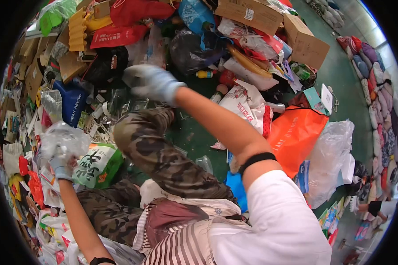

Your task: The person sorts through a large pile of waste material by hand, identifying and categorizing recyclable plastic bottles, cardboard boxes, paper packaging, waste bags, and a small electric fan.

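Note:
My left hand (pixel 59 163), in a pale work glove, grips a crumpled piece of clear plastic (pixel 65 140); whether it is a bag or a container I cannot make out. Just right of that hand stands a green and white printed bag (pixel 99 165). My right hand (pixel 152 84), gloved too, is stretched forward over the pile and smeared by motion, so its fingers do not show clearly. Near it lie a black plastic bag (pixel 106 66), a dark translucent bag (pixel 194 51) and a small yellow bottle (pixel 204 74).
Mixed waste surrounds my legs on a green floor (pixel 192 137). Cardboard boxes (pixel 305 42) lie at the upper right, an orange bag (pixel 294 137) and clear plastic sheeting (pixel 331 163) to the right. A dark blue bag (pixel 68 104) stands left. Another person (pixel 378 207) shows at the far right.

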The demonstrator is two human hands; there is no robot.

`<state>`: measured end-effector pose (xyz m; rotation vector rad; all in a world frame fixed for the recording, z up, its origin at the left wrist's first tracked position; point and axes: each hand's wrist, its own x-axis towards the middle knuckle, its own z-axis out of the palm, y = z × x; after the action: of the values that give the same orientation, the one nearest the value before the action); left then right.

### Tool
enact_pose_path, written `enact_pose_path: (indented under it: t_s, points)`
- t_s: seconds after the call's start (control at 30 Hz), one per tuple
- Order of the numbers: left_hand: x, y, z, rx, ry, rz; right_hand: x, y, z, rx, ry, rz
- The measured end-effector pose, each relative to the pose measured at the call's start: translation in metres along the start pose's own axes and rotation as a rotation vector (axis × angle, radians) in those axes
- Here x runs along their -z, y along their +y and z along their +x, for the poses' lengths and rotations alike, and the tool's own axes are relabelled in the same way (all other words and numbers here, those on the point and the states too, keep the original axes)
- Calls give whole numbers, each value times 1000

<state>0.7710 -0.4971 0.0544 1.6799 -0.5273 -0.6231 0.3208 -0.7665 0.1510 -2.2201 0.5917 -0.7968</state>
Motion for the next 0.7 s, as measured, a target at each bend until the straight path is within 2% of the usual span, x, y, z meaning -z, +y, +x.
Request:
enact_pose_path:
  t_s: [0.03, 0.07, 0.1, 0.13, 0.17, 0.2, 0.23, 0.3, 0.33, 0.4, 0.47, 0.5, 0.53, 0.6, 0.67, 0.7]
  points:
    - [10, -3, -1, -11, 17, 2, 19, 48, -32, -90, 148, -144]
    - [20, -7, 0, -23, 28, 10, 39, 93, -75, -234, 199, -414]
    - [30, -10, 0, -31, 37, 15, 55, 112, -119, -629, 94, -608]
    - [38, -13, 2, -44, 44, 20, 68, 152, -164, -888, -39, -609]
    - [41, -15, -2, -32, 59, 19, 86, 116, -175, -1138, -246, -694]
    - [40, -16, -7, -16, 74, 11, 82, 169, -225, -1226, -266, -890]
    - [36, -17, -13, -4, 88, 5, 79, 201, -267, -1306, -265, -931]
    - [36, -18, -20, 19, 111, 4, 66, 198, -299, -1444, -206, -922]
    - [37, -17, -23, 29, 119, 5, 63, 213, -310, -1442, -227, -919]
    - [37, -16, -26, 44, 133, 3, 55, 246, -337, -1285, -20, -900]
    - [37, -16, -24, 57, 133, 6, 73, 241, -335, -1225, 228, -790]
    - [37, -15, -21, 59, 132, 5, 90, 236, -334, -1203, 373, -675]
    - [37, -15, -17, 62, 128, 10, 110, 232, -337, -1030, 486, -700]
    - [36, -15, -11, 62, 129, 8, 161, 224, -343, -769, 763, -243]
    - [34, -15, -6, 63, 124, 4, 216, 228, -373, -719, 1000, -34]
    - [34, -13, -5, 63, 124, 4, 245, 217, -385, -741, 1074, -56]
